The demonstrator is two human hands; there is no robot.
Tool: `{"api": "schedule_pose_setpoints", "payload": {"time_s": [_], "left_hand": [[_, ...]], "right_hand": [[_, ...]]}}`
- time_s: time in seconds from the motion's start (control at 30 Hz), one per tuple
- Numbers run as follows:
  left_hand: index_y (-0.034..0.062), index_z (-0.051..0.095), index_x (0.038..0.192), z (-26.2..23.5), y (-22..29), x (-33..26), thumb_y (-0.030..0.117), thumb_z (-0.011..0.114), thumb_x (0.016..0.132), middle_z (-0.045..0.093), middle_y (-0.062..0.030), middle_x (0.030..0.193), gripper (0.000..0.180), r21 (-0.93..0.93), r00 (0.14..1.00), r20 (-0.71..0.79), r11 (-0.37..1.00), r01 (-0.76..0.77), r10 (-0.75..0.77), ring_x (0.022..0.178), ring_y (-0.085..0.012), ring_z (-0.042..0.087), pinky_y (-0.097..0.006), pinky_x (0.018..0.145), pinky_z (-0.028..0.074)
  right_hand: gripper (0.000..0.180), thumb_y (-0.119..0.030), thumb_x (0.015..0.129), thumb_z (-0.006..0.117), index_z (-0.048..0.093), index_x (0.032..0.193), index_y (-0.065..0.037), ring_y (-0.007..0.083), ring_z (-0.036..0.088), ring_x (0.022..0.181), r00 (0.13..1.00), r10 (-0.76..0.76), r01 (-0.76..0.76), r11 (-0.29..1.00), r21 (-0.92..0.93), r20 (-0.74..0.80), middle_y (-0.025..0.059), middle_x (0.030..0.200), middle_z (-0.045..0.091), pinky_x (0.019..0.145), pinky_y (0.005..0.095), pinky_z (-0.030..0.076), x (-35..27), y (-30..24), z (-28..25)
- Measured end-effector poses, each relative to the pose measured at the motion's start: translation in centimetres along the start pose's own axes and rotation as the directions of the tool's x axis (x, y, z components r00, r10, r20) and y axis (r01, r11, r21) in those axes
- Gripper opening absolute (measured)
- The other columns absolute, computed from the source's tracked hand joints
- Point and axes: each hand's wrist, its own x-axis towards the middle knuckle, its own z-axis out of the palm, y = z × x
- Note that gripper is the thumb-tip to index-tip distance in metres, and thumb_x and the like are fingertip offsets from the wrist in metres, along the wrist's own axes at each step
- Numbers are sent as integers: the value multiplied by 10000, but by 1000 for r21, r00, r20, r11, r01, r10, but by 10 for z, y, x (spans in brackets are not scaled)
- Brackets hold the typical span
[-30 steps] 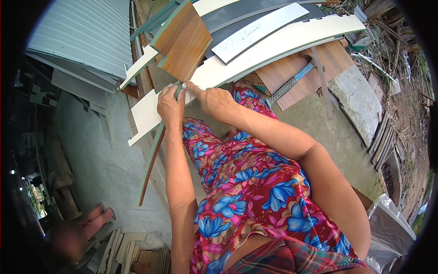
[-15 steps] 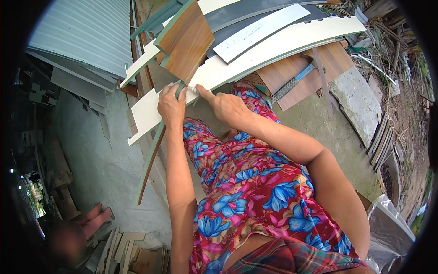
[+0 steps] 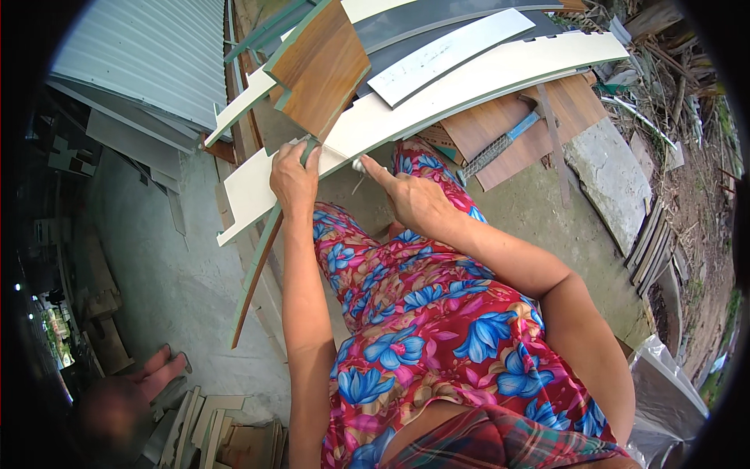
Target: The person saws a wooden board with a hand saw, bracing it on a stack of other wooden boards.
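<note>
My left hand [image 3: 293, 181] has its fingers clamped on the thin green-edged strip [image 3: 258, 266], steadying it against the long cream board [image 3: 437, 98]. My right hand [image 3: 410, 202] points along that board's edge, fingers loosely together around something small I cannot make out.

The long board [image 3: 437, 98] is cream-white, and the panel [image 3: 324, 66] lying over it is wood-grain brown with a green edge. The dress [image 3: 437, 328] is red with blue flowers, above grey concrete floor [image 3: 156, 266] and a pale grey corrugated sheet [image 3: 148, 62].
</note>
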Motion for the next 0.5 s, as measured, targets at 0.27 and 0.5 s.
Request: {"api": "schedule_pose_setpoints", "payload": {"time_s": [0.27,0.5], "left_hand": [[11,735,1017,5,-6,-3,187,752,834,660,-140,934,254,20,999,-41,1000,-3,4,913,-345,645,-430,778,507],[18,733,998,4,-1,-2,175,754,826,652,-135,914,235,-8,999,-10,999,52,-53,897,-349,635,-435,771,505]], "right_hand": [[751,0,832,494,310,1550,-122,390,680,673,984,-87,88,996,3,-155,210,739,662,586,478,523,69,-20,19],[789,-10,827,545,285,1561,-135,357,671,638,994,-65,64,998,-10,-88,188,743,665,574,458,519,-6,11,21]]}}
